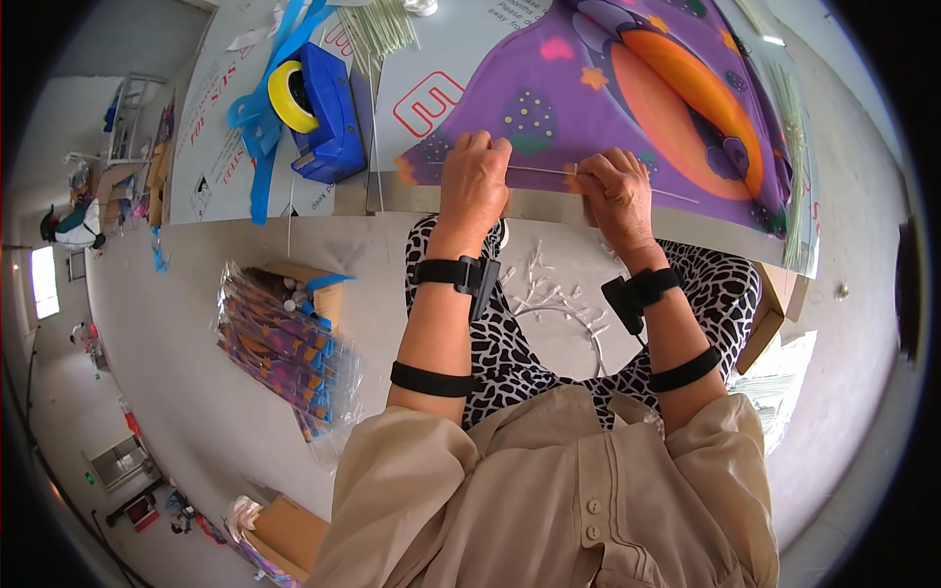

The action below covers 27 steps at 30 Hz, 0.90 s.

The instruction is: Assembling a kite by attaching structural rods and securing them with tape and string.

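A purple kite-like sheet (pixel 564 113), printed with stars, hearts and an orange figure, lies on the table. Along its near edge runs a thin pale rod (pixel 539 171). My left hand (pixel 474 181) is closed round the rod near the sheet's left corner, fingers curled under and partly hidden. To its right, my right hand (pixel 616 191) pinches the same rod, whose end sticks out past the fingers over the fabric. Whether either hand also grips the sheet's edge, I cannot tell.
Left on the table stands a blue tape dispenser (pixel 338 118) with a yellow tape roll (pixel 291 96), beside blue ribbon (pixel 263 186). Thin rods lie bundled at the back (pixel 382 29) and right (pixel 787 118). Plastic-wrapped printed packs (pixel 279 343) and a cardboard box (pixel 289 529) are below, left.
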{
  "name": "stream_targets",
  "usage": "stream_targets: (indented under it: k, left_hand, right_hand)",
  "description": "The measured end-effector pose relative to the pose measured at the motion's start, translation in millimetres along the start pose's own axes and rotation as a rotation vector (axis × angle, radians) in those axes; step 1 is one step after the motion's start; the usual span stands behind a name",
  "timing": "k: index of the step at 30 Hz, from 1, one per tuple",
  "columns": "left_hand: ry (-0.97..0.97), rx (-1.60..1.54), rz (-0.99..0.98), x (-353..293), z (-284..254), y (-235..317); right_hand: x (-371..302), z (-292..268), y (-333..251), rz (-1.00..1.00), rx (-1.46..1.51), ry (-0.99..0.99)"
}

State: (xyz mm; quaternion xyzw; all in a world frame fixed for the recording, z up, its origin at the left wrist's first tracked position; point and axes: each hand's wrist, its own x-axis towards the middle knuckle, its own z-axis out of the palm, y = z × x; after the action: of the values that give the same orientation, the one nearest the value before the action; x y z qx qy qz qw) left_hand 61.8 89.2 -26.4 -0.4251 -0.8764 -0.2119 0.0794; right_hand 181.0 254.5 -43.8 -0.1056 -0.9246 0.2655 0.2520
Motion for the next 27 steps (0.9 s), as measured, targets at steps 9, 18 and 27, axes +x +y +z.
stream_targets:
  k: [9,18,27]
  left_hand:
    - [0.019,-0.032,0.006,2.3,3.3,1.0]
    - [-0.006,-0.058,-0.023,0.1,1.6,-3.3]
    - [-0.039,-0.055,-0.031,2.2,-1.8,1.0]
  right_hand:
    - [-1.8,-3.0,4.1,0.030,-0.027,-0.011]
    - [-2.2,0.8,4.1,0.021,0.013,-0.020]
    - [-2.4,0.5,5.7,0.017,-0.050,0.001]
